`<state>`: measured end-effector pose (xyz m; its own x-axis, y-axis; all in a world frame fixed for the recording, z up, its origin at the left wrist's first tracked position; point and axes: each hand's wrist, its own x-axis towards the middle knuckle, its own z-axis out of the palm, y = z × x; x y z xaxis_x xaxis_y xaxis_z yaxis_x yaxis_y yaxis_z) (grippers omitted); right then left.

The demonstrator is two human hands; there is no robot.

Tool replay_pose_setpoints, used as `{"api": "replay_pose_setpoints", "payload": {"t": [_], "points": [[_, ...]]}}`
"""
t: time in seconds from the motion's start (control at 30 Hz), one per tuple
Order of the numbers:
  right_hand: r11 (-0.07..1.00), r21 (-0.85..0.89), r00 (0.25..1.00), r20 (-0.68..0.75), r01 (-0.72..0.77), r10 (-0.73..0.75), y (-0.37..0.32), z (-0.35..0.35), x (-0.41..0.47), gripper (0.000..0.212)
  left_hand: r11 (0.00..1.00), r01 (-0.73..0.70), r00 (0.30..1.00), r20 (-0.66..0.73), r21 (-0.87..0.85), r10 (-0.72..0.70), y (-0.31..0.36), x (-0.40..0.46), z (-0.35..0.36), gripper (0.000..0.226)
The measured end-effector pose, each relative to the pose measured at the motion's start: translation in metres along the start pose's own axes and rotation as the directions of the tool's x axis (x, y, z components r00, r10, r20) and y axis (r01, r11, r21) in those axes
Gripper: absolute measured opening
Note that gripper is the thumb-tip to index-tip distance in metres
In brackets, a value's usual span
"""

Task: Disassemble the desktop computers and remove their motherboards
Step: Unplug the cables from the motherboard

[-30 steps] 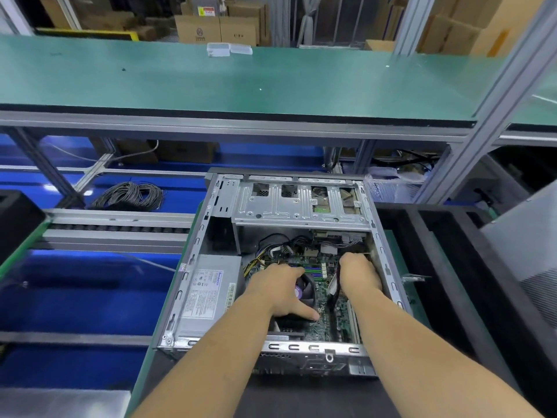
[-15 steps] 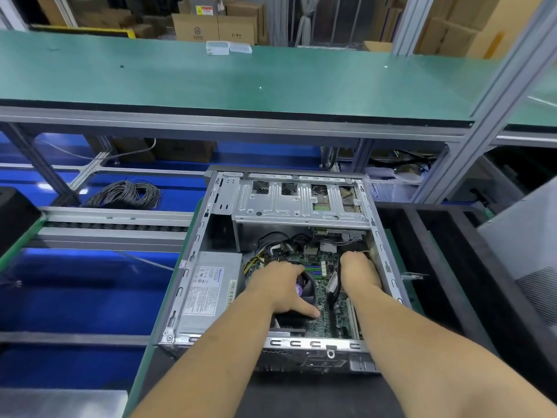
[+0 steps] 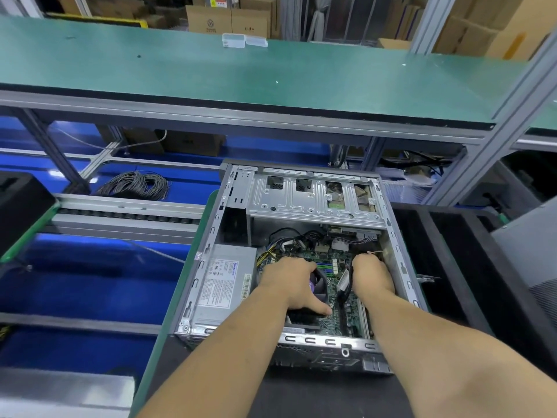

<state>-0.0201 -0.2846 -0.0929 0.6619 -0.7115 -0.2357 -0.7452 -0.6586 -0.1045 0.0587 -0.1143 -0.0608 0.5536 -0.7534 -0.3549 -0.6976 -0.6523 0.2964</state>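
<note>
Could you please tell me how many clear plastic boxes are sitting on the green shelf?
2: the left box and right box sit side by side at the green shelf's far edge. None seem hidden.

This is a factory or a big repair workshop. A long green worktop (image 3: 271, 73) sits on a grey metal frame (image 3: 446, 182), like a work line where many people stand. Behind it, brown cardboard boxes (image 3: 229, 19) are stacked up. Lower down there is a track with small rollers (image 3: 126, 213) for sliding things along, and a coil of grey wire (image 3: 135, 184) lies on a blue shelf. An open computer case (image 3: 301, 254) sits in front, with its green board and cables showing.
</note>
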Motion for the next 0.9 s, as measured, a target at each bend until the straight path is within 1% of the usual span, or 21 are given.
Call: {"api": "replay_pose_setpoints", "payload": {"t": [0.13,0.33,0.4,0.47,0.6,0.73,0.9], "points": [[1.0,-0.023,1.0,0.0,-0.002,0.002,0.0011,0.0022,0.0019,0.03,1.0,0.002,1.0,0.003,-0.003,-0.002,0.0007,0.0013,0.0001,0.099],[0.998,-0.067,1.0,-0.025,0.013,-0.015,0.007,0.0065,0.0058,0.034,1.0,0.006,1.0,-0.017,0.008,-0.006,0.0006,0.0015,0.0002,0.09],[0.999,-0.046,1.0,-0.013,0.006,-0.007,0.0062,0.0059,0.0068,0.033,1.0,0.01,1.0,-0.005,0.0,-0.01,0.0013,0.001,0.0015,0.087],[1.0,-0.02,1.0,0.005,-0.002,0.002,0.0047,0.0027,0.007,0.028,1.0,0.013,1.0,0.0,-0.01,-0.013,0.0018,0.0008,0.0015,0.086],[0.999,-0.038,1.0,0.028,0.01,-0.009,0.0021,-0.0001,0.0086,0.028,1.0,0.006,1.0,0.003,-0.013,-0.006,0.0019,0.0013,0.0003,0.089],[0.997,-0.075,0.999,0.01,0.035,-0.034,0.0006,-0.0012,0.0074,0.032,1.0,-0.006,1.0,-0.006,-0.001,0.006,0.002,0.0025,0.0016,0.089],[0.998,-0.052,0.999,-0.012,0.046,-0.047,0.0018,-0.0007,0.0013,0.028,1.0,-0.009,1.0,-0.002,-0.018,0.008,0.0023,0.0032,0.0034,0.094]]}}
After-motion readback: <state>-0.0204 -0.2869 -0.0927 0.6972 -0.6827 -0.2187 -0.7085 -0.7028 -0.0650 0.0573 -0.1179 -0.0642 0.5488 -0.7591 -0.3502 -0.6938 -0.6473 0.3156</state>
